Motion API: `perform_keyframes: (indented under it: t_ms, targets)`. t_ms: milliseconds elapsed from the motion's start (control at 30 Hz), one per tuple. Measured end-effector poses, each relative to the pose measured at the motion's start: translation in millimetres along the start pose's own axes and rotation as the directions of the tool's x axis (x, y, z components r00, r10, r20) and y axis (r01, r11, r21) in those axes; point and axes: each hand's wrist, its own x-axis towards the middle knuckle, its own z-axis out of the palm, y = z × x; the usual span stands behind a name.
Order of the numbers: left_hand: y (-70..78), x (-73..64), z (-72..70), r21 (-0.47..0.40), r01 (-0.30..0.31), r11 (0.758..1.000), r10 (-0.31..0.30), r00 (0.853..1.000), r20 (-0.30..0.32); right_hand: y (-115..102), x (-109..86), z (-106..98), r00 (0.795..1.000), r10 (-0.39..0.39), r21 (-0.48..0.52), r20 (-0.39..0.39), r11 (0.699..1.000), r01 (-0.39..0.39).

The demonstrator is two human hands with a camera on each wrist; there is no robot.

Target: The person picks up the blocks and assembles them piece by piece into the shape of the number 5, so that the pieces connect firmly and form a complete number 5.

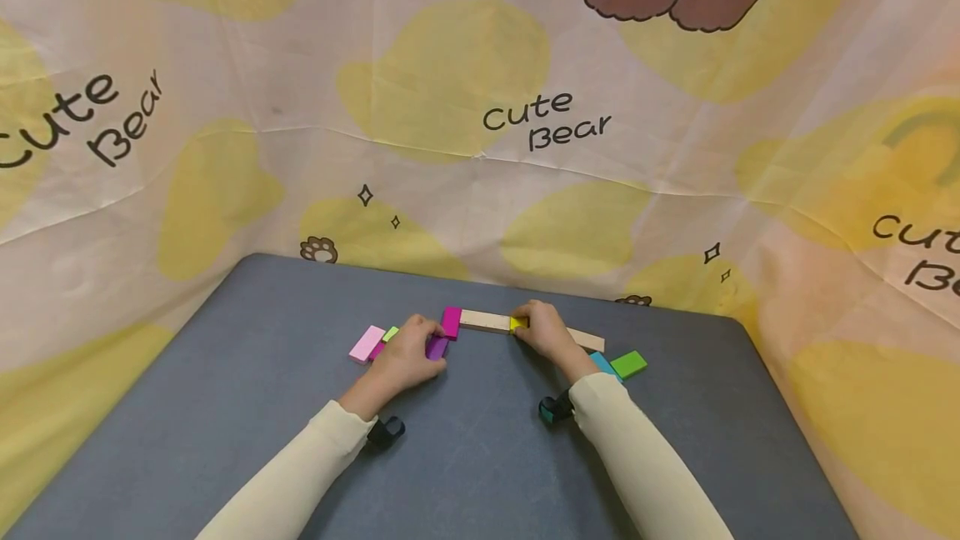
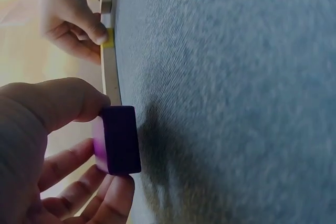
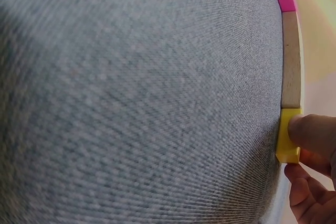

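Observation:
My left hand pinches a purple block between thumb and fingers, close above the grey tabletop. Just beyond it stands a magenta block, touching one end of a plain wooden strip block. At the strip's other end is a yellow block, gripped by the thumb and fingers of my right hand. A second wooden block lies to the right, partly hidden behind the right hand.
Left of the left hand lie a pink block, a lime block and a partly hidden magenta one. By the right wrist are a blue block and a green block. A printed cloth hangs behind the table.

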Motion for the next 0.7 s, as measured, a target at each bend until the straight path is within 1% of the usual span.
perform_keyframes:
  t_ms: [100, 200, 300, 467, 633, 700]
  targets:
    - [0.8, -0.8, 3.0, 0.002, 0.039, 0.999, -0.039, 0.999, 0.024, 0.8, 0.5, 1.3, 1.000, -0.001, 0.001, -0.003, 1.000, 0.001]
    - [1.1, -1.9, 5.3, 0.000, 0.053, 0.999, -0.053, 0.998, 0.033, 1.2, -0.1, 2.2, 1.000, -0.004, 0.002, -0.006, 1.000, 0.004]
    - [1.1, -2.5, 7.0, -0.005, 0.044, 0.999, -0.044, 0.999, 0.025, 1.0, -1.1, 2.4, 1.000, -0.008, 0.006, -0.005, 1.000, 0.008]
    - [0.9, -2.4, 8.5, -0.011, 0.045, 0.999, -0.045, 0.999, 0.022, 0.6, -1.8, 1.6, 1.000, 0.001, 0.010, -0.003, 1.000, -0.001]
    - [-0.1, -2.3, 9.3, -0.027, 0.055, 0.998, -0.054, 0.998, 0.022, 0.2, -2.3, 1.4, 1.000, 0.002, 0.006, -0.016, 1.000, -0.002]
    - [-1.0, -3.5, 8.3, -0.037, 0.048, 0.998, -0.047, 0.999, 0.020, 0.4, -2.6, 2.6, 1.000, -0.005, -0.004, -0.022, 1.000, 0.005]
